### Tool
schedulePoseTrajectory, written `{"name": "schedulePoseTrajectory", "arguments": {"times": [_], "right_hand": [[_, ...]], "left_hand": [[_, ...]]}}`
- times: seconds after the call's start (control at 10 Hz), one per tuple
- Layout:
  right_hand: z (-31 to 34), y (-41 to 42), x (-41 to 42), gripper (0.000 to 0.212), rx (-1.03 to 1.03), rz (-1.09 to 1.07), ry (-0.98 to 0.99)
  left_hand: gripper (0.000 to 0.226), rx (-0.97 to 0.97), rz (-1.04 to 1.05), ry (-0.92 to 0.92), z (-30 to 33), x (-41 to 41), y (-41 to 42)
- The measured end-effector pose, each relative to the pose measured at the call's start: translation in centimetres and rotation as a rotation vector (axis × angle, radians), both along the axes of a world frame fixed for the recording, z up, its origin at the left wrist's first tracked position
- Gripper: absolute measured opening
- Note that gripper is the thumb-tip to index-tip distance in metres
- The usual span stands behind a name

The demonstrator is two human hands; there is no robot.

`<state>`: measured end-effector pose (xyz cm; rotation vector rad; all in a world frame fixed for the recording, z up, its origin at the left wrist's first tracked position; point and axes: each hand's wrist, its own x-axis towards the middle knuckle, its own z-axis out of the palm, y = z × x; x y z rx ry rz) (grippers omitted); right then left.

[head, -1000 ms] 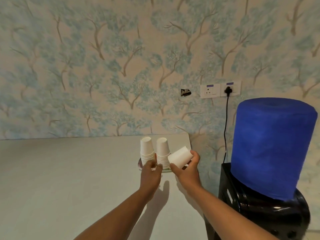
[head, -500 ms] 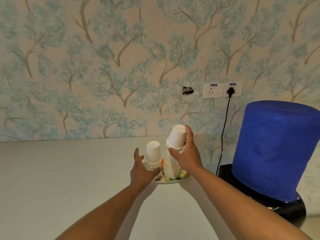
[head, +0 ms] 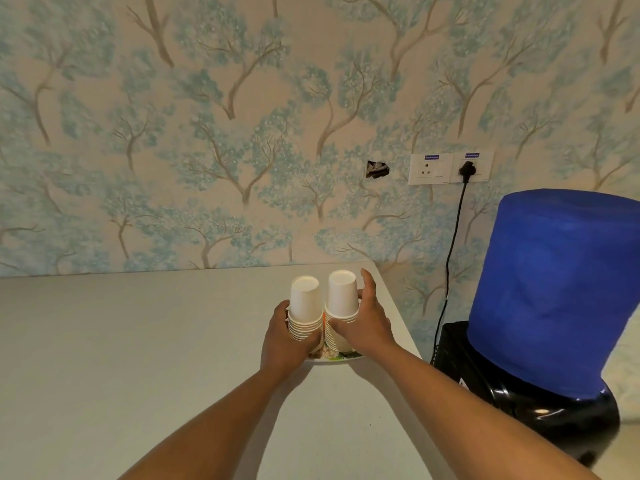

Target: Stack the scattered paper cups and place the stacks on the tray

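Two stacks of white paper cups stand upside down, side by side, on a small patterned tray (head: 341, 358) near the table's far right corner. My left hand (head: 284, 344) wraps the lower part of the left cup stack (head: 305, 306). My right hand (head: 363, 323) grips the right cup stack (head: 342, 296) from its right side, with the fingers spread around its top cups. Both hands hide most of the tray and the bases of the stacks.
The pale table (head: 138, 358) ends just right of the tray. Beyond that edge stands a black water dispenser (head: 519, 403) with a blue-covered bottle (head: 554, 289); its cable (head: 450, 271) runs up to a wall socket (head: 450, 168). The papered wall is close behind.
My right hand brought a loose cup up, turned it upside down and set it on top of the right stack. My left hand closed around the left stack.
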<state>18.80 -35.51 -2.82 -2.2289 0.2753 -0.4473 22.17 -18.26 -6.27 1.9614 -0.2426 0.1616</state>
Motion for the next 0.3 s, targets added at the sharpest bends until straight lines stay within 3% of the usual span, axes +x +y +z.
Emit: {"name": "schedulePoseTrajectory", "arguments": {"times": [0.3], "right_hand": [[-1.4, 0.2, -1.0, 0.132, 0.11, 0.01, 0.005]], "left_hand": [[0.092, -0.006, -0.094, -0.095, -0.7, 0.1, 0.4]]}}
